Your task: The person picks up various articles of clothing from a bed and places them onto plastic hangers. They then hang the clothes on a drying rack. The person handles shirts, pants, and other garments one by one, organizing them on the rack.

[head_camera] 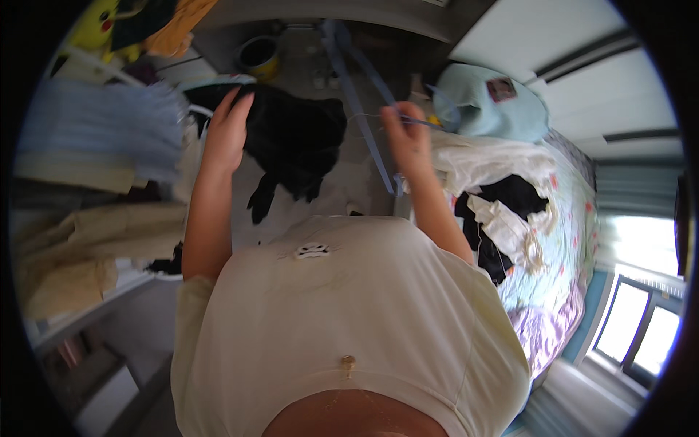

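Note:
A black garment [295,136] of soft dark cloth hangs in front of me, above the grey floor. At its left side my left hand [226,131] grips it, the thumb and fingers pointing away from me. My right hand [407,134] pinches a thin blue ribbon or strap [363,125]. This ribbon forms long loops that run toward the far end of the floor and droop beside my right wrist. A fine pale thread or cord shows between the garment and my right fingers.
Blue and beige clothes [98,131] hang on the left. On the right is a bed [573,235] with white and black garments [505,218] and a pale blue cushion [491,104]. A bucket [259,57] stands at the far end. White cabinets [617,87] and a window [639,322] lie beyond the bed.

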`<state>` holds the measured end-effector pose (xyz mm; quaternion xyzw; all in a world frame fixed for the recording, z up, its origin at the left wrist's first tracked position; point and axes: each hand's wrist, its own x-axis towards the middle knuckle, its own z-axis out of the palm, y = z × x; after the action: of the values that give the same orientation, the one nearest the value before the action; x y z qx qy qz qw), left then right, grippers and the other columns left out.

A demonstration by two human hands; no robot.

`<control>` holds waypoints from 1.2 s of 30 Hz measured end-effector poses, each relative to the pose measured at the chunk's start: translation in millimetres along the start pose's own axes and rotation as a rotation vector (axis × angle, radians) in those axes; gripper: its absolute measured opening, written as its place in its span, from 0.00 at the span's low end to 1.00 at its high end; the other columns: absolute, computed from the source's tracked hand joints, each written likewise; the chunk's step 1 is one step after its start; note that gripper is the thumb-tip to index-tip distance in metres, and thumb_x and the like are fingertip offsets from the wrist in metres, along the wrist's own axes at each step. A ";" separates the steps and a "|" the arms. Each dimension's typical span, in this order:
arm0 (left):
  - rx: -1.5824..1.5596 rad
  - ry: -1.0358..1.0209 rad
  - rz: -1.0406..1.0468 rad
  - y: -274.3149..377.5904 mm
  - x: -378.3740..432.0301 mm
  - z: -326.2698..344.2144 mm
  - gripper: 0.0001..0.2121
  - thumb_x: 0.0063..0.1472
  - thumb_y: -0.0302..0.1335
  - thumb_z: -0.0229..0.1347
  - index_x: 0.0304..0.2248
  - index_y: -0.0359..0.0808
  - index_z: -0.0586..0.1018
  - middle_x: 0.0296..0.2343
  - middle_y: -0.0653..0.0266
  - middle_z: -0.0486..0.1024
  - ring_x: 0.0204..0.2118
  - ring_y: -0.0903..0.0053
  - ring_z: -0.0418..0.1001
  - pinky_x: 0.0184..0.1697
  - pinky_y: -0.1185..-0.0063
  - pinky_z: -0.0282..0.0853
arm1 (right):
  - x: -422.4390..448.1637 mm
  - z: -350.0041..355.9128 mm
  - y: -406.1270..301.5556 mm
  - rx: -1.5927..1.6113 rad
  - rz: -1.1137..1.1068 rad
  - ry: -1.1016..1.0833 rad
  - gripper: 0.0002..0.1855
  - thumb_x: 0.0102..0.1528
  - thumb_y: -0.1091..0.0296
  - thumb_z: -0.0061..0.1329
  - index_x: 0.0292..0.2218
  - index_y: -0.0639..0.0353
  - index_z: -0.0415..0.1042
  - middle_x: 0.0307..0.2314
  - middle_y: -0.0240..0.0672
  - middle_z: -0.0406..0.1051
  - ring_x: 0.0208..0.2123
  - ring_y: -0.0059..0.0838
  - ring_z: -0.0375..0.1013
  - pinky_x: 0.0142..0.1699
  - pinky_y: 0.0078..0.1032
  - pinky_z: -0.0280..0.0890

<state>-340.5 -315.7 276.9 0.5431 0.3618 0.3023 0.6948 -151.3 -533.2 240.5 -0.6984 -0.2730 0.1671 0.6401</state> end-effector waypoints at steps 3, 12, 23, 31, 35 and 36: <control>0.001 -0.064 0.071 14.6 12.5 16.0 0.18 0.61 0.33 0.49 0.48 0.33 0.68 0.40 0.64 0.70 0.41 0.80 0.67 0.43 0.83 0.60 | -9.4 -30.5 -12.3 0.139 0.083 -0.091 0.12 0.60 0.59 0.38 0.34 0.59 0.67 0.14 0.20 0.56 0.17 0.09 0.53 0.22 0.13 0.47; 0.657 0.196 0.448 -19.2 39.6 28.8 0.18 0.59 0.37 0.47 0.42 0.30 0.68 0.33 0.47 0.73 0.38 0.56 0.72 0.40 0.71 0.65 | -47.6 -32.1 -27.3 0.097 0.238 -0.605 0.14 0.62 0.62 0.35 0.40 0.61 0.68 0.13 0.18 0.53 0.16 0.09 0.49 0.22 0.13 0.45; 1.267 0.038 1.582 100.3 -56.5 55.4 0.13 0.52 0.41 0.55 0.35 0.47 0.80 0.44 0.63 0.67 0.41 0.70 0.65 0.46 0.70 0.58 | 0.7 -7.8 -66.8 0.137 -0.344 -0.548 0.13 0.61 0.63 0.38 0.38 0.62 0.71 0.18 0.27 0.62 0.21 0.15 0.59 0.27 0.15 0.55; 1.691 -0.055 1.412 173.2 -62.6 71.0 0.13 0.50 0.39 0.57 0.20 0.39 0.72 0.19 0.65 0.69 0.27 0.68 0.69 0.31 0.73 0.62 | 42.2 -8.4 -90.1 0.181 -0.468 -0.438 0.12 0.56 0.67 0.48 0.40 0.65 0.68 0.27 0.31 0.68 0.27 0.18 0.63 0.34 0.17 0.60; 1.549 0.063 1.384 175.1 -60.4 57.0 0.13 0.50 0.36 0.58 0.17 0.38 0.70 0.17 0.64 0.68 0.24 0.66 0.69 0.27 0.72 0.62 | 42.8 -8.3 -77.7 -0.290 -1.116 0.363 0.15 0.53 0.79 0.44 0.43 0.64 0.60 0.35 0.37 0.63 0.29 0.25 0.63 0.31 0.22 0.60; 1.539 0.084 1.354 176.8 -62.0 58.3 0.13 0.50 0.36 0.58 0.17 0.38 0.71 0.18 0.63 0.68 0.24 0.66 0.69 0.27 0.72 0.62 | 33.6 -0.5 -62.4 0.019 -1.203 0.293 0.13 0.47 0.81 0.45 0.37 0.62 0.64 0.32 0.38 0.66 0.28 0.30 0.65 0.30 0.24 0.61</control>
<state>-331.3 -357.2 468.4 0.9208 0.0994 0.3358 -0.1716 -134.8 -511.7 306.0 -0.4320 -0.5268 -0.3183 0.6591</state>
